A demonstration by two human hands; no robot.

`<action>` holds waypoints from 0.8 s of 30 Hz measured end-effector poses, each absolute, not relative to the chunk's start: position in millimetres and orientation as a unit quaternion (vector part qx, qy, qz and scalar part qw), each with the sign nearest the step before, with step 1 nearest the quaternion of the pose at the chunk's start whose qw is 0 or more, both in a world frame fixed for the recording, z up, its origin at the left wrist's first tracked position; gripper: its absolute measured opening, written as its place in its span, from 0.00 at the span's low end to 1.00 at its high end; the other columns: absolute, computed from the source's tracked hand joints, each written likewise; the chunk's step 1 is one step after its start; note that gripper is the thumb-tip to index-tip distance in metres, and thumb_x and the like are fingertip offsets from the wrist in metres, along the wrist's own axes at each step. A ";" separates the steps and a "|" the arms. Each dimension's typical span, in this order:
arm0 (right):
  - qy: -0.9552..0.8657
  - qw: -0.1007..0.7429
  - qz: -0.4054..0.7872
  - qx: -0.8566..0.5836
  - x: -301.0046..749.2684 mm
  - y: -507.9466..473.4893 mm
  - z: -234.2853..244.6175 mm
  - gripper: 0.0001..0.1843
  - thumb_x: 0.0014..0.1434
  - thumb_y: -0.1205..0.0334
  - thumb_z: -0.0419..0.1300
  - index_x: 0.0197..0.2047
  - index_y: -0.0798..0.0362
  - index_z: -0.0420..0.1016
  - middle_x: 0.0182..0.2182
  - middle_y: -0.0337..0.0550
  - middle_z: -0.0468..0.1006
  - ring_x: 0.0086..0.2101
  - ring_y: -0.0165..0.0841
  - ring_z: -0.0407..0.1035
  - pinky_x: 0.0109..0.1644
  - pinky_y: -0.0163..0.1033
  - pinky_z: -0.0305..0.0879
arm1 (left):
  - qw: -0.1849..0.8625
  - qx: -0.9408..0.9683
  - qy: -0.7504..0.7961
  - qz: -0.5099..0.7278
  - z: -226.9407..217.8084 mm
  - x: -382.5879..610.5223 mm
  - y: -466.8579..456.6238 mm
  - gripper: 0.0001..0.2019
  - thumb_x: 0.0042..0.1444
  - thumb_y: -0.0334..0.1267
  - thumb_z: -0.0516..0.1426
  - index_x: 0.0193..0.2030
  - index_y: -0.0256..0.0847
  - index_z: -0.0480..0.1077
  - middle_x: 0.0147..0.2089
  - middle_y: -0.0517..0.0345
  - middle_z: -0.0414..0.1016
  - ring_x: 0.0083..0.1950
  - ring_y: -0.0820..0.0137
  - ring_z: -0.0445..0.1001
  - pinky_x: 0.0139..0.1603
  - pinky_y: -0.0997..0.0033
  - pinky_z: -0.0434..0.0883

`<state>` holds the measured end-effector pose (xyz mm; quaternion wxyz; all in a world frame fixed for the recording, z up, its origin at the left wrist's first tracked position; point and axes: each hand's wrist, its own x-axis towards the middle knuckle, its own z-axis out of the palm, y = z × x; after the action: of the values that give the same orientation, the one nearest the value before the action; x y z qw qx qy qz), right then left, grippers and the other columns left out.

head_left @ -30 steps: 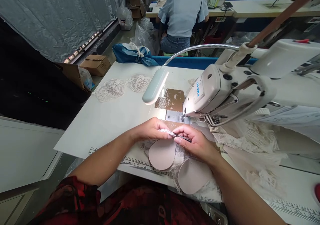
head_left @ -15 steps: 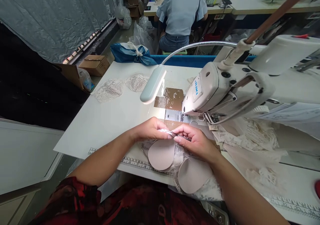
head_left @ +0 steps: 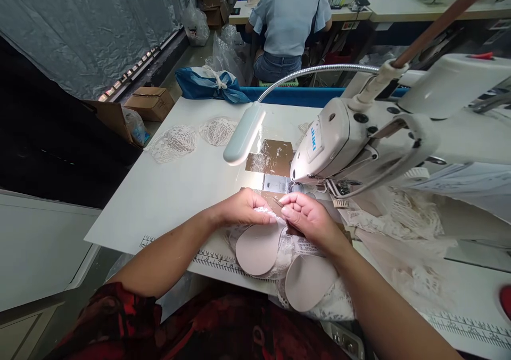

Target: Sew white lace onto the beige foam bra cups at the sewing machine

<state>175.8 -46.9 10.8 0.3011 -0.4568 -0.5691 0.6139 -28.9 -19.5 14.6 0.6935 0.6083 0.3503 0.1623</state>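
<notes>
A white lace bra (head_left: pixel 286 253) with two smooth pale cups lies at the table's front edge, one cup (head_left: pixel 258 249) below my left hand and the other cup (head_left: pixel 310 282) farther right and nearer me. My left hand (head_left: pixel 250 209) is closed, pinching the lace edge between thumb and fingers. In my right hand (head_left: pixel 306 216) is a slim metal tool (head_left: pixel 278 202), its tip pointing up and left, just beyond the lace. Most of the tool is hidden by the fingers, so its exact kind is unclear. Both hands are just in front of the sewing machine's needle area.
A sewing machine (head_left: pixel 343 136) stands at the right, with a lamp (head_left: pixel 244 133) over the table (head_left: pixel 131 203). Two lace pieces (head_left: pixel 174 142) lie at the back left. More lace (head_left: pixel 411 213) is heaped right of the machine head. Beyond the table sits a person (head_left: pixel 289 22) facing away.
My right hand has drawn slightly away from the left, and the metal tool has swung to point up and left. The left hand keeps its pinch on the lace.
</notes>
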 end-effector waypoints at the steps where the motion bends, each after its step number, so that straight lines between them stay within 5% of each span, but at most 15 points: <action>1: -0.573 0.300 0.616 -0.450 175.4 -47.3 10.7 0.16 0.54 0.50 0.62 0.41 0.51 0.67 0.31 0.38 0.71 0.29 0.30 0.67 0.30 0.36 0.64 | 0.692 0.611 0.348 0.165 14.8 -28.8 -19.3 0.16 0.50 0.46 0.63 0.26 0.32 0.71 0.23 0.64 0.58 0.26 0.78 0.56 0.25 0.77 0.53; 9: -0.642 0.266 0.463 -0.550 189.0 -48.5 10.2 0.10 0.55 0.55 0.57 0.29 0.49 0.61 0.22 0.32 0.63 0.23 0.28 0.58 0.27 0.34 0.54 | 0.499 0.694 0.469 0.223 15.0 -37.8 -8.3 0.10 0.55 0.41 0.57 0.32 0.34 0.72 0.27 0.61 0.66 0.29 0.74 0.65 0.28 0.76 0.61; 14: -0.684 0.180 0.328 -0.627 196.7 -46.6 13.4 0.08 0.58 0.53 0.53 0.36 0.46 0.68 0.24 0.32 0.73 0.23 0.30 0.63 0.28 0.34 0.54 | 0.203 0.785 0.497 0.309 24.5 -31.6 -16.5 0.10 0.56 0.34 0.55 0.44 0.37 0.72 0.45 0.51 0.72 0.48 0.65 0.69 0.48 0.66 0.68; 21: -0.741 0.095 0.224 -0.625 206.8 -49.2 35.4 0.17 0.62 0.50 0.49 0.29 0.49 0.71 0.17 0.35 0.69 0.21 0.31 0.61 0.27 0.34 0.51 | 0.139 0.904 0.394 0.087 27.9 2.2 -43.9 0.19 0.59 0.43 0.54 0.53 0.34 0.69 0.53 0.44 0.70 0.54 0.56 0.68 0.54 0.55 0.69; 24: -0.784 0.093 0.197 -0.581 209.9 -51.5 30.2 0.15 0.63 0.55 0.48 0.40 0.48 0.74 0.26 0.39 0.76 0.27 0.33 0.66 0.29 0.34 0.53 | 0.110 0.912 0.392 0.057 23.0 7.9 -39.5 0.21 0.59 0.43 0.54 0.55 0.33 0.67 0.58 0.42 0.67 0.59 0.53 0.64 0.57 0.52 0.66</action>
<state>209.9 -51.5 30.2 0.0933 -0.5807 -0.7843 0.1973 7.9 -39.5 23.0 0.1102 0.9116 0.3919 0.0569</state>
